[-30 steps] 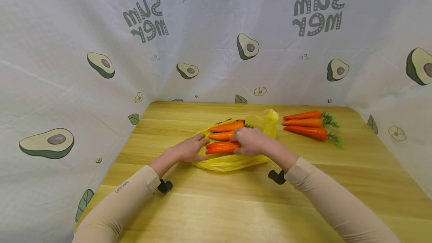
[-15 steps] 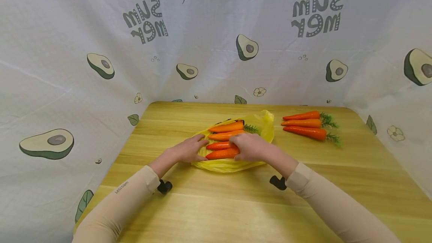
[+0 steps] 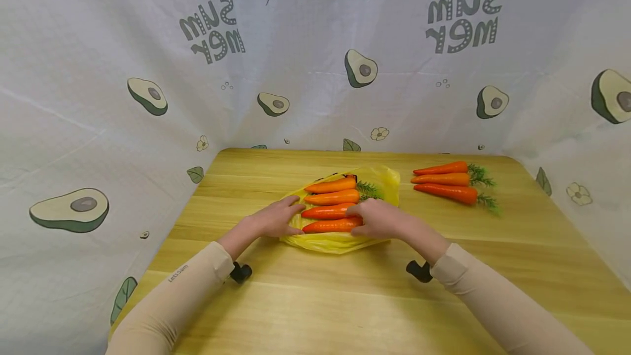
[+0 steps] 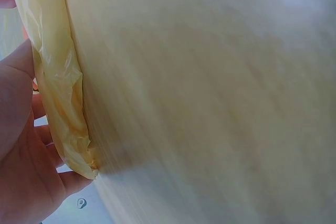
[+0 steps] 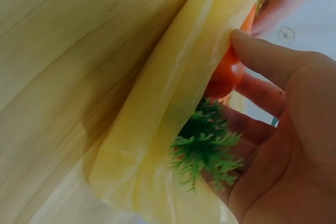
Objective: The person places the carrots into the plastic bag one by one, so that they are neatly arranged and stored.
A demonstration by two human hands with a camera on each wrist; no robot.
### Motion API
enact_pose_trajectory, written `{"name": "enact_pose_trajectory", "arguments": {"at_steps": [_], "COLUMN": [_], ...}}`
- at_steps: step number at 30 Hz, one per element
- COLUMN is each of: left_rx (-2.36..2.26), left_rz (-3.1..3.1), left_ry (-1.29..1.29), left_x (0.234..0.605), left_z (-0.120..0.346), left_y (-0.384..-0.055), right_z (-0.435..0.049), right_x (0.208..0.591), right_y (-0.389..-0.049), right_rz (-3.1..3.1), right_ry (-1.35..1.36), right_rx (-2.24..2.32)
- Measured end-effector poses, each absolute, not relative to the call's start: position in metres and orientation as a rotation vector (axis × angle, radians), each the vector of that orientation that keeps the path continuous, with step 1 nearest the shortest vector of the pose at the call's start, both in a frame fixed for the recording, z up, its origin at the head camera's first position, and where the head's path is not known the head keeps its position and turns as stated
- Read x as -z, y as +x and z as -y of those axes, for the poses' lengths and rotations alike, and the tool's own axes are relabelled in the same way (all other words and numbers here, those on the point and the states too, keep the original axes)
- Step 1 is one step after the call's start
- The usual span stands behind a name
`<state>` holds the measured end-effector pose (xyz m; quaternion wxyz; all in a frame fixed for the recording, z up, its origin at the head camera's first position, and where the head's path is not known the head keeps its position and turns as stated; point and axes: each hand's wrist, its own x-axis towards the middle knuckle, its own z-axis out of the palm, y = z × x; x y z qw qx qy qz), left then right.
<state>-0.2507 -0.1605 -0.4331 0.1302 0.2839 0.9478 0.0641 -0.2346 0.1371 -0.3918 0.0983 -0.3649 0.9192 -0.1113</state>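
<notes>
Several orange carrots with green leafy tops lie side by side in a yellow plastic bag in the head view. My left hand rests at the bag's left end near the carrot tips, thumb and fingers spread; in the left wrist view its fingertips touch the crinkled bag edge. At the thick end of the front carrot, my right hand has its thumb on the near side and its fingers on the far side. The right wrist view shows this grip and a leafy top below it, beside the bag wall.
Three more carrots lie in a row on the wooden table, right of the bag. A white avocado-print curtain surrounds the table's back and sides. Black camera mounts hang under both wrists.
My right hand has moved toward the front, then right along the front carrot, uncovering more of the carrots and leafy tops. The two front carrots now lie farther apart. The left hand has stayed put.
</notes>
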Motion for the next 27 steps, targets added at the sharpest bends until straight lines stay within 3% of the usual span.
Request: {"name": "enact_pose_trajectory", "arguments": {"at_steps": [27], "left_rx": [-0.187], "left_rz": [-2.741], "left_ry": [0.816], "left_x": [0.433], "left_z": [0.160], "left_y": [-0.252], "right_z": [-0.146], "right_x": [0.390], "right_y": [-0.235], "right_rz": [-2.688], "right_ry": [-0.945], "right_rx": [0.334]}}
